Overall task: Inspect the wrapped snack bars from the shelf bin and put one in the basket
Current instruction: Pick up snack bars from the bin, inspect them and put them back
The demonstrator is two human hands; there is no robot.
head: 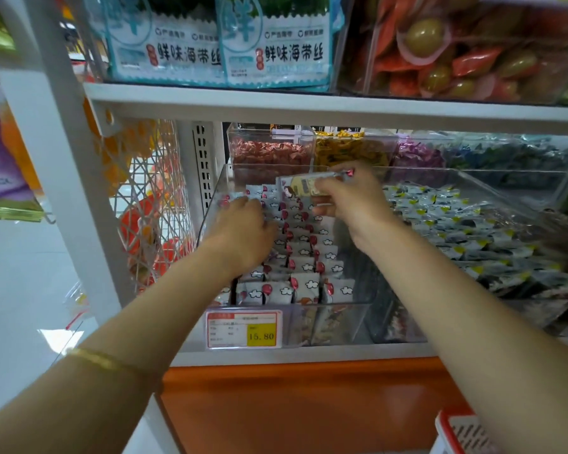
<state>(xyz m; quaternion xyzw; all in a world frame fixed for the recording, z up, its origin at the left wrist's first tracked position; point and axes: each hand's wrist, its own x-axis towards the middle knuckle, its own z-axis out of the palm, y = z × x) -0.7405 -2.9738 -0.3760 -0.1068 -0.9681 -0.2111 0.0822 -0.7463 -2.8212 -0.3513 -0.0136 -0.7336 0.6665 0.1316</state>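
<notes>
Clear shelf bin [341,319] on a white store shelf [309,353], orange panel [292,404] below.
Right hand [348,198] pinches a snack bar [309,185]; left hand [243,231] rests on bars [305,257], grip unclear.

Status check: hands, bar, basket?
Right hand pinching one white wrapped snack bar above the clear plastic shelf bin. Left hand down among binned bars, grip unclear. Red-rimmed white basket low right, mostly out of frame; nothing seen blocking.

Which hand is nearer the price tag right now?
Left. The left hand is in the bin straight above the price tag; the right hand holds a bar higher up and further right.
</notes>
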